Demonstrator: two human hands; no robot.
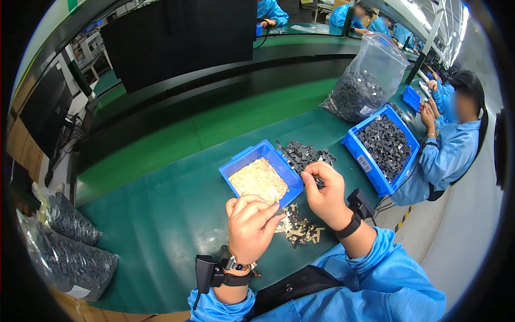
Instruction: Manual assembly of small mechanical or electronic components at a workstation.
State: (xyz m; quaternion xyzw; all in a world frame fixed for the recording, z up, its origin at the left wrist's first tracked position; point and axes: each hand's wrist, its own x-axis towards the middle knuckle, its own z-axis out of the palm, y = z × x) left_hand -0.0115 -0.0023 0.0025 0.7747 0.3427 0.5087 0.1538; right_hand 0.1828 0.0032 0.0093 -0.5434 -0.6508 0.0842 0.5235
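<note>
My left hand (pixel 248 225) is closed at the near edge of a small blue bin, its thumb and fingertips pinching a small dark part (pixel 279 211). Cream-coloured flat pieces (pixel 257 180) fill the floor of that blue bin (pixel 290 175). To the right of the bin, my right hand (pixel 328 196) is closed with thumb and fingers curled together; something dark shows under the fingers, but I cannot tell what it is. Just beyond that hand lies a heap of small black parts (pixel 306 154). Between my wrists, cream and black bits (pixel 300 232) are scattered on the green table (pixel 177 225).
A larger blue crate (pixel 351 140) of black parts stands at right, with a clear bag (pixel 365 88) of similar parts behind it. More filled bags (pixel 75 257) sit at far left. A co-worker (pixel 456 139) works at right. A dark panel (pixel 179 43) rises at the back.
</note>
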